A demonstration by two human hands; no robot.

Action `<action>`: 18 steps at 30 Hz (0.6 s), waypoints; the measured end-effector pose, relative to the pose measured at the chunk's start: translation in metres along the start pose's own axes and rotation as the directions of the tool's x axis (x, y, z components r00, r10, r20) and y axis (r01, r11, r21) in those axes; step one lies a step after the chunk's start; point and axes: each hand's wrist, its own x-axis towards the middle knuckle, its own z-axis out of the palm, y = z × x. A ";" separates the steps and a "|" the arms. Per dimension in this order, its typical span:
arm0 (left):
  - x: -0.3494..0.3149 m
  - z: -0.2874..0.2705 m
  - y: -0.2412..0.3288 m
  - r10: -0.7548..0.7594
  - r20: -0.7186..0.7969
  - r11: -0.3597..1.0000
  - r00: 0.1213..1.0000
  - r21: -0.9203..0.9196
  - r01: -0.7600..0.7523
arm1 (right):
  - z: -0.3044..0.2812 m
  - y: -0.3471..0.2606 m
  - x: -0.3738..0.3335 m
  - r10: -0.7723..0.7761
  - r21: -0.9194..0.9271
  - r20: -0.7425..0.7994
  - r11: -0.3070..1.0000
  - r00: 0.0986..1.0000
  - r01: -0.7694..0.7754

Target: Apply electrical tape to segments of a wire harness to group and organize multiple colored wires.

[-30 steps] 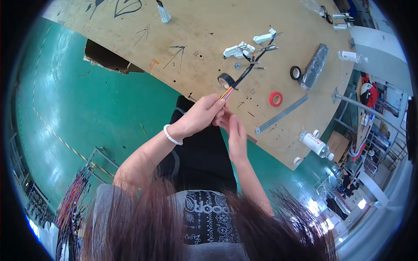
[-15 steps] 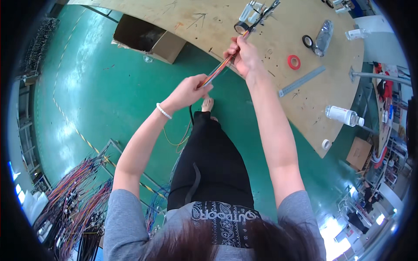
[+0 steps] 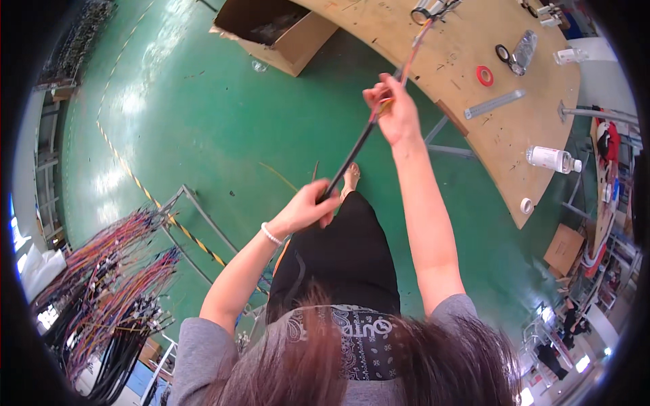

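Observation:
A wire harness stretches between my two hands, off the near edge of the table. Its black-sleeved length (image 3: 353, 154) slants down to my left hand (image 3: 310, 207), whose fingers are wrapped round it. Higher up, my right hand (image 3: 395, 111) is closed on the bundle where the black covering gives way to coloured wires (image 3: 418, 49). These wires run up over the table edge to a metal fixture (image 3: 443, 9), partly cut off by the view, with a black tape roll (image 3: 420, 15) beside it. Loose thin wire ends show beyond my left hand.
On the wooden table (image 3: 467, 142) lie a red tape roll (image 3: 484, 76), a steel ruler (image 3: 495, 104), a clear bottle (image 3: 550, 159) and a small white roll (image 3: 526, 206). An open cardboard box (image 3: 301, 44) stands on the floor. Bundled wires (image 3: 112, 284) hang from a rack at lower left.
My left hand has moved down toward my body, and black sleeve now spans the gap where coloured wires showed. My right hand is lower along the harness. The view has shifted.

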 end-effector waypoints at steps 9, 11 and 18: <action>-0.161 -0.036 -0.050 0.193 0.176 0.869 0.965 -0.487 -0.085 | 0.068 0.132 -0.236 0.227 -0.604 -0.099 0.760 0.969 -0.239; -0.184 -0.035 -0.065 0.143 0.214 0.911 0.966 -0.410 -0.044 | 0.078 0.161 -0.283 0.217 -0.465 0.189 0.879 0.958 -0.107; -0.284 -0.058 -0.162 0.072 0.194 0.987 0.978 -0.155 -0.042 | 0.064 0.171 -0.290 -0.020 -0.543 0.048 0.839 0.999 0.043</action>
